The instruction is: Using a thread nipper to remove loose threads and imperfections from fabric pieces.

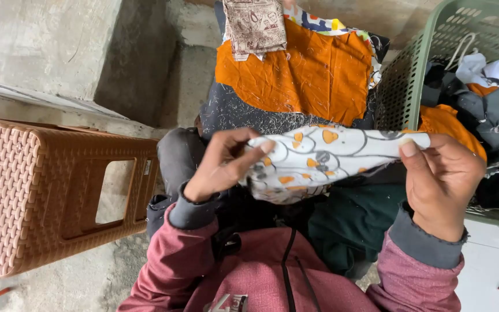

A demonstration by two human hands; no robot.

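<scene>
Head view: you look straight down over your maroon sweatshirt [261,277] at a white cloth [319,159] stretched between your two hands above your lap.
Left hand: your left hand [220,167] pinches the left end of the white cloth, fingers [264,147] pressed together on the fabric.
Right hand: your right hand [440,179] pinches the right end, thumb on top at the cloth's corner, the other fingers curled beneath.
White cloth: it is printed with grey lines and orange shapes, held nearly level, its lower edge sagging and bunched near your left hand.
Edge on the left: a brown woven plastic stool [47,190] stands just beside your left knee, with a strip of concrete floor [82,277] between.
Edge on the right: a green plastic basket [434,52] full of dark and orange clothes stands near your right hand; its rim runs out of the picture.
Room ahead: beyond the cloth lies an orange fabric [313,72] over a dark speckled piece, with a small brown-patterned scrap [255,23] on top, so the free space is the gap between your hands and your chest.
Hidden: the underside of the white cloth and your right fingertips are covered.
Cut off: a white surface [486,271] at the lower right is only partly visible, and you cannot tell what it belongs to.
</scene>
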